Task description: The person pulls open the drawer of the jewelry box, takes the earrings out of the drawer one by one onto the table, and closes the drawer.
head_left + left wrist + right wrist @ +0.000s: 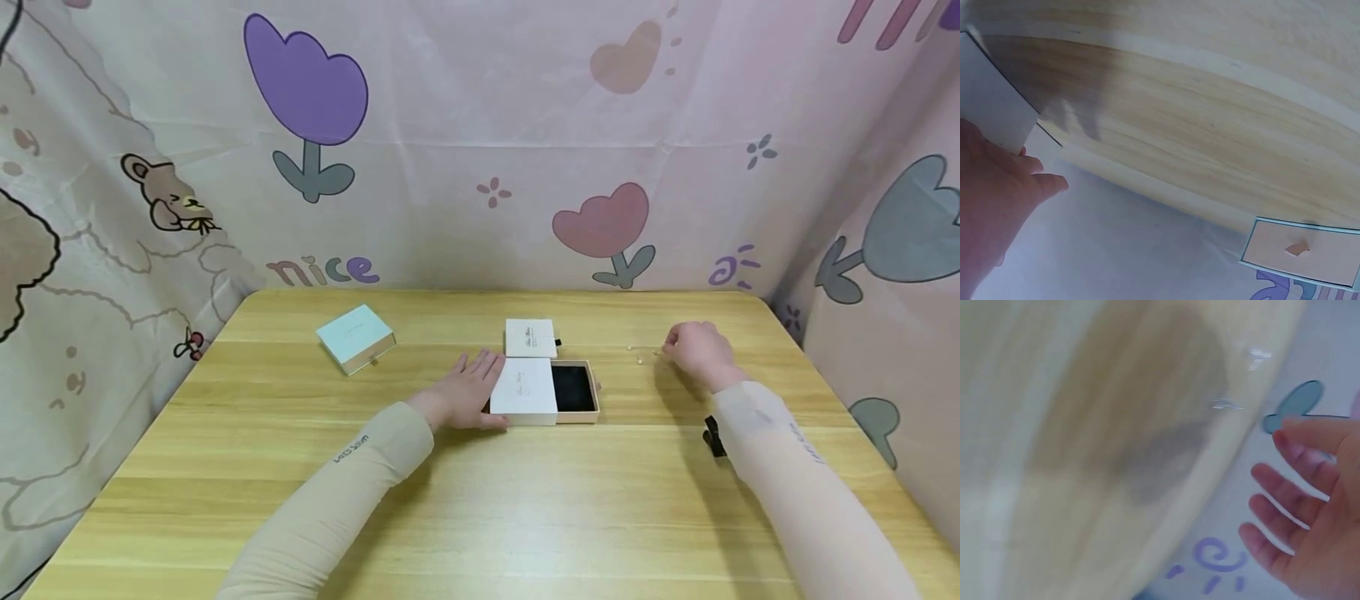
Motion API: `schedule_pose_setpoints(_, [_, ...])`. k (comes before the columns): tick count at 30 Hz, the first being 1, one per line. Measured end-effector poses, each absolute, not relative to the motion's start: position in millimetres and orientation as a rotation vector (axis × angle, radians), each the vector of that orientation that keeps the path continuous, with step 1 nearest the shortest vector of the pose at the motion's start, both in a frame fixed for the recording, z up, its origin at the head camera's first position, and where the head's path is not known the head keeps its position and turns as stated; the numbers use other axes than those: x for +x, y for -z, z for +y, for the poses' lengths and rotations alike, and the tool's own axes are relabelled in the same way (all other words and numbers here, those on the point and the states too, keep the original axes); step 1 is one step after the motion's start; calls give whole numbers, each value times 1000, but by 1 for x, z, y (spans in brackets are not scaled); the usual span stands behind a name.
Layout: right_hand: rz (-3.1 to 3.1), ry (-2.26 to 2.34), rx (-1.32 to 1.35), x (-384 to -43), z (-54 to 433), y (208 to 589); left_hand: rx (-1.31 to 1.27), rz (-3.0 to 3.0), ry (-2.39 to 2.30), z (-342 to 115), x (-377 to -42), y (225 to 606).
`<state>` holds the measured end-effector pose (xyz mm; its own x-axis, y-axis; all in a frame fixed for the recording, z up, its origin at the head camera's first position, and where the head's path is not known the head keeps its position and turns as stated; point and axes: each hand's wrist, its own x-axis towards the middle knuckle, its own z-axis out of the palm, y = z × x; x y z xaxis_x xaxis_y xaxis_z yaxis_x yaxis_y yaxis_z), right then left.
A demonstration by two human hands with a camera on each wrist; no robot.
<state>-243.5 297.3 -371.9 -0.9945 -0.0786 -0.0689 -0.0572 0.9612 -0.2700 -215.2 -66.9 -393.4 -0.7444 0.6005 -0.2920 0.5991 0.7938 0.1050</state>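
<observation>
My left hand (468, 392) rests at the left end of a white jewelry box (521, 387), its fingers straight and spread. The box's drawer (597, 404) is pulled out to the right, showing a black pad (572, 389) inside. Farther right, my right hand (701, 354) is held over the table with thumb and forefinger together. At those fingertips the head view shows a tiny shiny piece of jewelry (657, 352). Two more small shiny pieces (1225, 403) lie on the table beside this hand; their exact kind is too small to make out.
Just behind the open box lies a smaller white box (529, 337) with a black tab. A pale blue box (356, 333) stands at the back left. Some black object (714, 437) lies by the right sleeve. A patterned cloth (450, 167) hangs behind the table.
</observation>
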Motion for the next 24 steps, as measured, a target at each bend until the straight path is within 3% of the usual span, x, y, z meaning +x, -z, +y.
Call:
schedule_pose_setpoints(8, [2796, 570, -567, -234, 261, 363, 875, 2657, -138, -68, -219, 396])
schedule_pose_setpoints(24, [2645, 506, -694, -221, 227, 376, 804, 2659, -304, -64, -225, 390])
